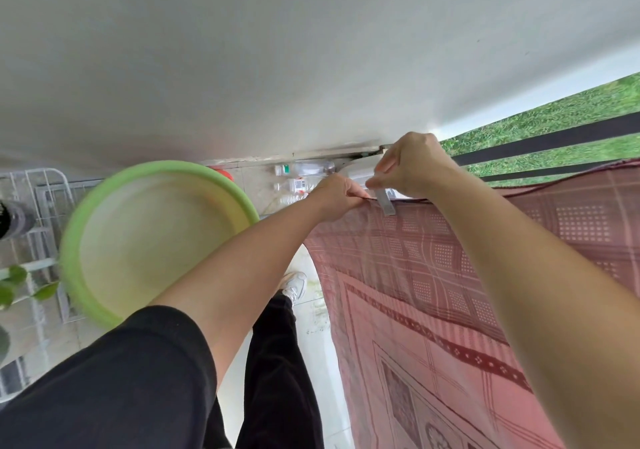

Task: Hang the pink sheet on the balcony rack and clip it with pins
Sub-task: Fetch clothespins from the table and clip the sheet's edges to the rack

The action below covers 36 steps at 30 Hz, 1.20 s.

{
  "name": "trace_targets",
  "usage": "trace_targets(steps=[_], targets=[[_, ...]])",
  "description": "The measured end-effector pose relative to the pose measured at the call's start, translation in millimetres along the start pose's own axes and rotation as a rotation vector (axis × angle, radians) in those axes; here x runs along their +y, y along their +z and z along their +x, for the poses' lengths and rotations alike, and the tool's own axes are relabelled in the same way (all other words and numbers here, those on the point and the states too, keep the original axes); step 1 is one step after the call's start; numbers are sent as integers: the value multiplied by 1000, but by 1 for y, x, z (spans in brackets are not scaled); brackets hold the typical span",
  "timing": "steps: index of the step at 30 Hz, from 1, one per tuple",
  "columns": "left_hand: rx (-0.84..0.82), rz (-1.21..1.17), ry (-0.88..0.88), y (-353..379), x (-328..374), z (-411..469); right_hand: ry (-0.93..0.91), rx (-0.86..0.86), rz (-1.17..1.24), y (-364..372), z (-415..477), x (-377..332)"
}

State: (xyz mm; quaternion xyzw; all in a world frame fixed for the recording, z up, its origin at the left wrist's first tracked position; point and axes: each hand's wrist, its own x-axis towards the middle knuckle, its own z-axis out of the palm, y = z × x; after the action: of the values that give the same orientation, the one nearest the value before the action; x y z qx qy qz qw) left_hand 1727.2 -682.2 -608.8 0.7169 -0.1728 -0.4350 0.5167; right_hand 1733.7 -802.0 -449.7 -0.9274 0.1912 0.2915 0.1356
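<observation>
The pink patterned sheet [450,292] hangs over the black balcony rail [540,142], draped down the near side. My left hand [337,197] grips the sheet's top edge at its left end. Right beside it, my right hand [410,166] pinches the top of a grey clothes pin [387,204] that sits over the sheet's edge. The pin's lower leg lies against the fabric. The rail under the sheet is hidden.
A green plastic basin [104,240] is tucked under my left arm. Plastic bottles [298,180] lie on the tiled floor by the wall. A white wire rack [38,206] and a plant stand at the left. Grass shows beyond the rail.
</observation>
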Motion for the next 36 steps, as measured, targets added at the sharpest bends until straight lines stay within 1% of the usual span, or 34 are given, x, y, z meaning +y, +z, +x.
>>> trace_targets(steps=[2, 6, 9, 12, 14, 18, 21, 23, 26, 29, 31, 34, 36], targets=[[-13, -5, 10, -2, 1, -1, 22, -29, -29, 2, 0, 2], [-29, -2, 7, -2, 4, -1, 47, -6, -22, 3, -2, 4], [-3, -13, -10, -2, 4, -4, 48, 29, -82, 6, -5, 3], [47, 9, -23, -3, 7, -13, 59, 11, -166, 8, -11, 2], [105, 80, -46, -8, 15, -20, 46, 105, -172, 5, -18, -1], [393, 231, -112, -48, 34, -45, 8, 470, -61, -4, -37, -12], [542, 384, -47, -91, 52, -78, -66, 682, 44, -7, -69, -21], [616, 509, 38, -115, 63, -103, -136, 781, 50, 3, -97, -29], [650, 664, 152, -136, 78, -142, -139, 804, 71, 29, -136, -41], [631, 757, 206, -140, 96, -180, -77, 729, 74, 45, -171, -46], [606, 801, 235, -135, 111, -201, -40, 701, 91, 42, -196, -45], [600, 837, 280, -130, 156, -221, -53, 779, 100, 7, -238, -43], [616, 881, 338, -129, 204, -228, -110, 901, 77, -34, -266, -42]])
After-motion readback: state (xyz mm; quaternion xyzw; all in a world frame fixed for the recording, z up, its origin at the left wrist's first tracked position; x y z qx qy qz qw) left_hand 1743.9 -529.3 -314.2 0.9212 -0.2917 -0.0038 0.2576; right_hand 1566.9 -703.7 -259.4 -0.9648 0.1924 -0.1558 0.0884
